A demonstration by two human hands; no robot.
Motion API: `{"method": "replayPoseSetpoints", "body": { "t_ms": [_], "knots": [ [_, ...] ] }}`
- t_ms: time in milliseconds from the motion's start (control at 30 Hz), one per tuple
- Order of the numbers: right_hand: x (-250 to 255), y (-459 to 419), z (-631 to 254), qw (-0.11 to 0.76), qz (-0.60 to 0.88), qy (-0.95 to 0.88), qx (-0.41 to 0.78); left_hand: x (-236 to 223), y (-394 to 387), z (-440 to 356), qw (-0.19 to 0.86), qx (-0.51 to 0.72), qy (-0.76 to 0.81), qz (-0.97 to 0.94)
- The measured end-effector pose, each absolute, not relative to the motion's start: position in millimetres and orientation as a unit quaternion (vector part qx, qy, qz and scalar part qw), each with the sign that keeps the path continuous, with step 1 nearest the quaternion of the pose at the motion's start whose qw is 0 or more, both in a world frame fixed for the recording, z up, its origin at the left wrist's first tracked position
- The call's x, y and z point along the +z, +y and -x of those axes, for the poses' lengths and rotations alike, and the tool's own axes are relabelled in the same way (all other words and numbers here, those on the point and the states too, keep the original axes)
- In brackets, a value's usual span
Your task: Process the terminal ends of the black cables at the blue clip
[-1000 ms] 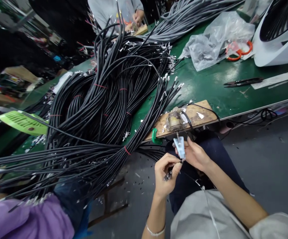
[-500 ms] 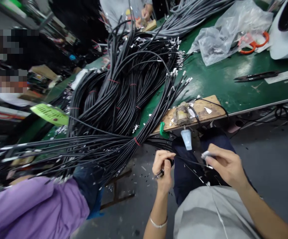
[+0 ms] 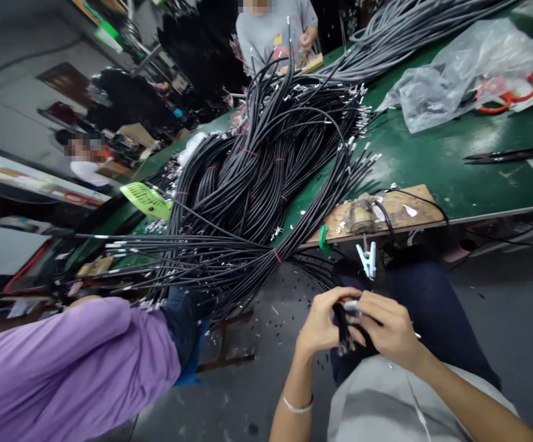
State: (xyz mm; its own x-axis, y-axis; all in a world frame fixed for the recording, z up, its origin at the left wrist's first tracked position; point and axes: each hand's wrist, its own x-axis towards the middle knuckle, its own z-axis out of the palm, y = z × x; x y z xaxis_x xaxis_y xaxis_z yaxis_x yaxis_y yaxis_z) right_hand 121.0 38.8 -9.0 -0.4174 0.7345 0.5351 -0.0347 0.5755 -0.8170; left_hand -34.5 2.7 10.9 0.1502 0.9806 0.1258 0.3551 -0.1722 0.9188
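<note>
The left hand (image 3: 324, 325), bare and with a pale bracelet at its wrist, has its grip closed around a short bunch of thin, flexible black cables (image 3: 342, 328). The bunch is above the person's dark-trousered lap; its strands are dark and soft-edged, pressed close together, with paler, greyish ends pointing down. The right hand (image 3: 389, 325) curls in from the other side, its fingertips beside a small, whitish, shiny piece (image 3: 351, 306) at the top of the bunch. The fingers overlap here, so I cannot tell whether the right grip is pinching that piece.

Just beyond the hands, a light-blue plastic clip shaped like a clothes peg (image 3: 366, 260) hangs at the end of a metal shaft. The shaft juts from a rounded, grimy motor (image 3: 360, 216) on a worn wooden board (image 3: 416, 199), at the edge of a glossy green surface (image 3: 455, 184). To the left lies a large tangle of long black cables with white tips (image 3: 257, 184), tied with thin red bands. Farther right are orange-handled scissors (image 3: 508, 101), partly under a crumpled clear plastic bag (image 3: 451, 83). At lower left is a co-worker's purple sleeve (image 3: 91, 362).
</note>
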Motion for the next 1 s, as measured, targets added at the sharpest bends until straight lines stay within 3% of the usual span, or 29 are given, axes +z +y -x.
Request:
{"method": "replayPoseSetpoints", "body": {
  "t_ms": [233,467,533,733,867,1000],
  "knots": [
    [-11.0,42.9,-129.5,0.486,0.360,-0.615,0.506,-0.4,-4.9,19.8,0.252,0.495,0.533,-0.638],
    [-16.6,44.8,-129.7,0.537,0.427,-0.612,0.394,7.0,-0.3,-1.1,0.233,0.402,0.601,-0.651],
    [-20.1,43.9,-126.5,0.554,0.412,-0.574,0.441,6.9,2.1,-4.0,0.237,0.403,0.615,-0.635],
    [-22.5,45.0,-114.6,0.529,0.322,-0.263,0.740,6.0,5.2,-4.2,0.261,0.428,0.612,-0.612],
    [-24.9,51.8,-119.5,0.481,0.290,-0.214,0.799,11.5,5.2,-2.3,0.292,0.415,0.600,-0.618],
    [-33.3,56.2,-128.4,0.454,0.294,-0.308,0.783,18.3,5.6,-0.2,0.323,0.394,0.598,-0.619]
  ]
}}
